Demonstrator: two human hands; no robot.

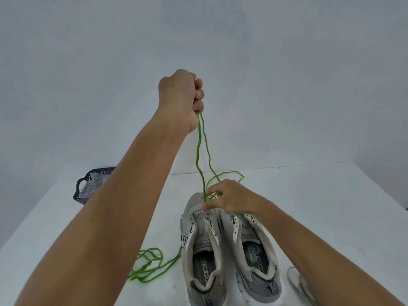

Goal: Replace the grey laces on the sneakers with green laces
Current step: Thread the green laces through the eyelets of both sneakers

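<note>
Two grey sneakers stand side by side on the white table, the left sneaker (199, 246) and the right sneaker (254, 250), both with bare eyelets. My left hand (180, 96) is raised high and grips two strands of a green lace (199, 146) that run down to the left sneaker's toe end. My right hand (227, 198) rests on the front of the sneakers, its fingers pinching the lace near the lowest eyelets. A second green lace (148, 267) lies coiled on the table left of the sneakers.
A dark perforated basket (88, 186) sits at the table's back left, partly behind my left forearm. A grey lace (297, 281) lies on the table at the lower right, beside my right forearm. A plain wall rises behind the table.
</note>
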